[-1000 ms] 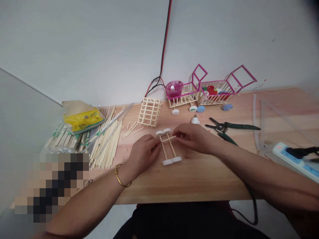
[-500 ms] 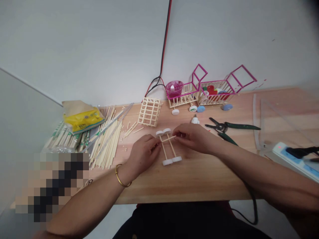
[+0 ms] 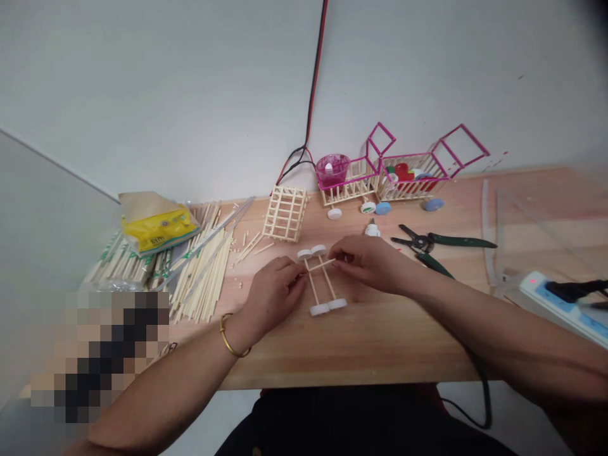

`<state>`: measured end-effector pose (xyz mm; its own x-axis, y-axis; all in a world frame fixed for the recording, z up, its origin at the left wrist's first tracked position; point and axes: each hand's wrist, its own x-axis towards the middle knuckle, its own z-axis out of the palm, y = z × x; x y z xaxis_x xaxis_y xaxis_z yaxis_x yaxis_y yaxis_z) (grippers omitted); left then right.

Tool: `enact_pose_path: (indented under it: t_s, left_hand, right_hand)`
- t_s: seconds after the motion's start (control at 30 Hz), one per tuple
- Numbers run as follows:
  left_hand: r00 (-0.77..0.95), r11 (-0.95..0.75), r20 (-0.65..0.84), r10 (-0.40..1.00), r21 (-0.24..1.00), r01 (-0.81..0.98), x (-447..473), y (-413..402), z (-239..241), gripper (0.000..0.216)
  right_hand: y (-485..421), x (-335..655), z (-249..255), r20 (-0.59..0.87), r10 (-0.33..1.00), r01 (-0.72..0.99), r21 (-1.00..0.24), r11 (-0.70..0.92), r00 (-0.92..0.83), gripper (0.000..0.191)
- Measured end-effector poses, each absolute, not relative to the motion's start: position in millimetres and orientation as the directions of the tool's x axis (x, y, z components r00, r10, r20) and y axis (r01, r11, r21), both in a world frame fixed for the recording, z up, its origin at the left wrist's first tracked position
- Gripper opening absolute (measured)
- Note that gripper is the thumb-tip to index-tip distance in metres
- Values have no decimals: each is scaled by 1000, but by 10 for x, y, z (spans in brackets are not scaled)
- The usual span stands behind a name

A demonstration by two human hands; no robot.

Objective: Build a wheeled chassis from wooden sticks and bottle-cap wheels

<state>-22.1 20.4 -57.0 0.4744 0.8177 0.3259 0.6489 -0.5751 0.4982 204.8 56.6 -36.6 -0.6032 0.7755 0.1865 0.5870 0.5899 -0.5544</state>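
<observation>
Between my hands a short wooden stick (image 3: 321,265) lies across two parallel stick axles with white bottle-cap wheels (image 3: 319,310). My left hand (image 3: 278,291) pinches the stick's left end, and my right hand (image 3: 365,263) pinches its right end. The fingertips partly hide both ends. Behind the axles, a small lattice of glued sticks (image 3: 286,214) rests on the table. Just beyond my right hand stands a small white glue bottle (image 3: 372,228), its lower part hidden.
Two stick carts with pink rims (image 3: 349,183) stand by the wall, one holding a pink cup (image 3: 332,170). Green-handled cutters (image 3: 420,240) and a power strip (image 3: 563,310) lie right. Loose sticks (image 3: 204,272) and a yellow packet (image 3: 159,228) are on the left.
</observation>
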Motion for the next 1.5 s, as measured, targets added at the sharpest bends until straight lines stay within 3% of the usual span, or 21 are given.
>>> enact_pose_path:
  t_s: [1.5]
  left_hand:
    - [468, -552, 296, 833, 510, 660, -227, 201, -566, 14]
  right_hand:
    - [563, 2051, -377, 178, 773, 591, -548, 592, -610, 11]
